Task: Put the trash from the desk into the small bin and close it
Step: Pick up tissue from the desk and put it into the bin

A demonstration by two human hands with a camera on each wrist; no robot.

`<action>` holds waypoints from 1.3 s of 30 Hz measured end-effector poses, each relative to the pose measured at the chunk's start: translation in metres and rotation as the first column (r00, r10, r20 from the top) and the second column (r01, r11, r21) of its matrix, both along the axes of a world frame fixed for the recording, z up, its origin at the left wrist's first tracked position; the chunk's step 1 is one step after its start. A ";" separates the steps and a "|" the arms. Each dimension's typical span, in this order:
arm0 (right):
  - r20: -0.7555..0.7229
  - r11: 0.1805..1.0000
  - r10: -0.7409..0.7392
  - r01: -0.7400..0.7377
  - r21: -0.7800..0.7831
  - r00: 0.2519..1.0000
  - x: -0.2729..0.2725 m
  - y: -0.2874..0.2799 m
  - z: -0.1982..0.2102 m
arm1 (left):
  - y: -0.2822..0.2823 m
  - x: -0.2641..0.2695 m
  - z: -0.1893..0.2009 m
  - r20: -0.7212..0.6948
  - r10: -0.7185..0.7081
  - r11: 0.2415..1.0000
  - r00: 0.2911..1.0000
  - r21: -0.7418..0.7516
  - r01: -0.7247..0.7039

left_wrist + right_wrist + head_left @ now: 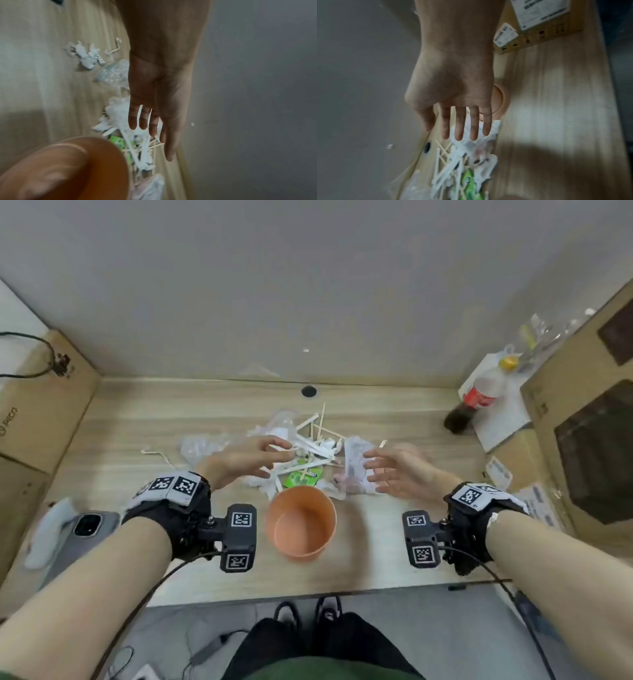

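A small orange bin (301,522) stands open near the desk's front edge, with nothing visible inside. Behind it lies a trash pile (308,453) of white paper scraps, wooden sticks, a green wrapper (303,475) and clear plastic. My left hand (263,457) hovers open over the pile's left side, fingers spread. My right hand (376,470) is open at the pile's right side, next to a white-pink wrapper (356,460). In the right wrist view an orange round lid (500,100) lies on the desk, partly hidden behind my right hand (465,121). The left wrist view shows my left hand (150,121) above the trash (137,146), the bin (68,169) close by.
A phone (85,525) lies at the front left. A cola bottle (476,402) stands at the back right. Cardboard boxes flank the desk on the left (41,405) and right (582,422). Crumpled paper (85,56) and clear plastic (115,73) lie left of the pile.
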State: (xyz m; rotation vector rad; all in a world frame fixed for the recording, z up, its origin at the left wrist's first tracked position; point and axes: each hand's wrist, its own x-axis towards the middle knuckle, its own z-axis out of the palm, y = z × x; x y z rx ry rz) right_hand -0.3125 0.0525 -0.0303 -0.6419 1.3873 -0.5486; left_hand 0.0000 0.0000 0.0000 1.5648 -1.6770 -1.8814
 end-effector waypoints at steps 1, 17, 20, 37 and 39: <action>-0.023 0.999 -0.012 0.012 0.033 1.000 0.000 0.006 -0.009 | 0.005 -0.004 -0.010 0.061 -0.038 0.999 0.997 -0.001 0.038; -0.642 0.840 0.372 -0.537 -0.074 0.670 0.050 -0.039 -0.086 | 0.038 0.027 -0.053 0.362 0.128 0.990 0.924 -0.108 -0.094; -0.700 0.815 0.457 -0.573 0.084 0.549 0.070 -0.033 -0.107 | 0.042 0.035 -0.054 0.352 0.146 0.989 0.925 -0.076 -0.128; -0.359 0.954 -0.135 0.023 -0.300 0.923 0.037 -0.051 -0.057 | 0.019 0.034 -0.055 0.248 0.060 0.995 0.967 0.058 -0.076; -0.275 0.952 -0.071 -0.017 -0.305 0.959 0.048 -0.056 -0.029 | 0.015 0.030 -0.056 0.224 0.051 0.997 0.973 0.048 -0.063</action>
